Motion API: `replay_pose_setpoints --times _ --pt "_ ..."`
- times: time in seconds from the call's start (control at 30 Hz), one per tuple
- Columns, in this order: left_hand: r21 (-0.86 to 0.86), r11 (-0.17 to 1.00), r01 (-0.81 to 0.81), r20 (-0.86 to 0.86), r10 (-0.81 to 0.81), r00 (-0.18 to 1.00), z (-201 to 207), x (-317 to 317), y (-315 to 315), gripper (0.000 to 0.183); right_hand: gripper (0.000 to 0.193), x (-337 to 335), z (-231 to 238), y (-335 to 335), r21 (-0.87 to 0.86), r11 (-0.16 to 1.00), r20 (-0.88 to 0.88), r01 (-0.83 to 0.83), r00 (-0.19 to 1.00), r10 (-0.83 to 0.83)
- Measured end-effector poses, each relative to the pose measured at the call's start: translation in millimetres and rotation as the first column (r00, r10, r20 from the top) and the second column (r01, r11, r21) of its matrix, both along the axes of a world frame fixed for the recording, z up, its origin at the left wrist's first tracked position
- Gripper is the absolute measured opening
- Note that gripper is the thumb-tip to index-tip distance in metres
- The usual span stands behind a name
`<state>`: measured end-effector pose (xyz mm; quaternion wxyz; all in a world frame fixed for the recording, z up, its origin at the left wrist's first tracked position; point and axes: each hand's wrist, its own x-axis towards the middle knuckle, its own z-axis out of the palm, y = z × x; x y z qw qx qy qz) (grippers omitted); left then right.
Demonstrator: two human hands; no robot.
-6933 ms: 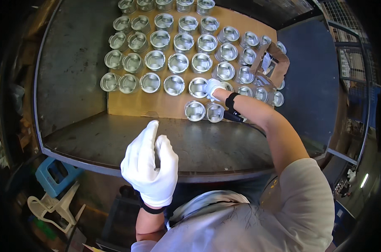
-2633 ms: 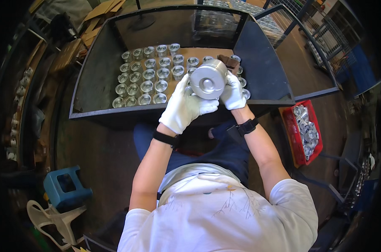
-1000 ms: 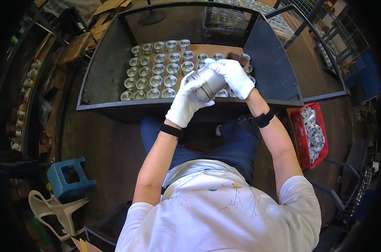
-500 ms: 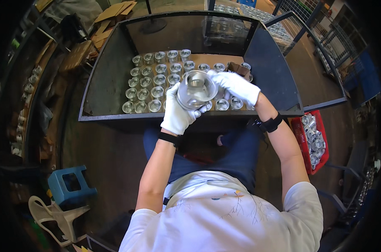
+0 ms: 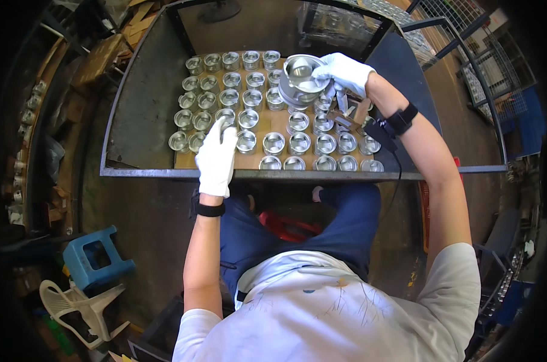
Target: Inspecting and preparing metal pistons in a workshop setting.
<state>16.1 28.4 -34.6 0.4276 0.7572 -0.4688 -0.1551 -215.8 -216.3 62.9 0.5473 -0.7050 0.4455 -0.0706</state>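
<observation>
My right hand (image 5: 346, 71), in a white glove, holds a shiny metal cup-shaped part (image 5: 300, 77) above the far right of a metal tray (image 5: 140, 102). Many like metal parts (image 5: 274, 143) stand in rows on a brown cardboard sheet (image 5: 251, 158) inside the tray. My left hand (image 5: 216, 158), also gloved, hangs flat with fingers apart over the front left rows, holding nothing. Both wrists wear black bands.
A blue stool (image 5: 95, 259) and a white plastic chair (image 5: 83, 304) stand on the floor at lower left. A red crate (image 5: 424, 208) sits at the right behind my arm. Wire racks (image 5: 466, 54) stand at the far right, boxes and shelves at the left.
My left hand has let go of the metal part and dropped to the tray's front left. My right hand alone has carried the part farther over the rows.
</observation>
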Motion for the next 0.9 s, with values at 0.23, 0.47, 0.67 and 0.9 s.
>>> replay_pose_setpoints --times 0.23,0.47,0.67,0.9 --pt "-0.142 0.985 -0.094 0.285 0.132 0.949 -8 -14 -3 0.024 0.02 53 -165 -89 -0.027 0.997 -0.327 -0.072 0.943 0.059" --pt "-0.088 0.99 -0.114 0.25 0.132 0.959 3 -11 -14 0.024 0.01 79 -362 -97 0.036 0.999 -0.523 -0.024 0.852 0.039" --pt "-0.001 1.0 -0.003 0.251 0.003 0.968 4 -7 -18 0.038 0.015 58 -474 -105 0.018 0.99 -0.49 0.139 0.865 -0.112" --pt "0.08 0.995 -0.059 0.234 0.038 0.971 -3 -10 -16 0.033 0.029 88 -463 -86 0.089 0.995 -0.68 -0.04 0.727 0.09"
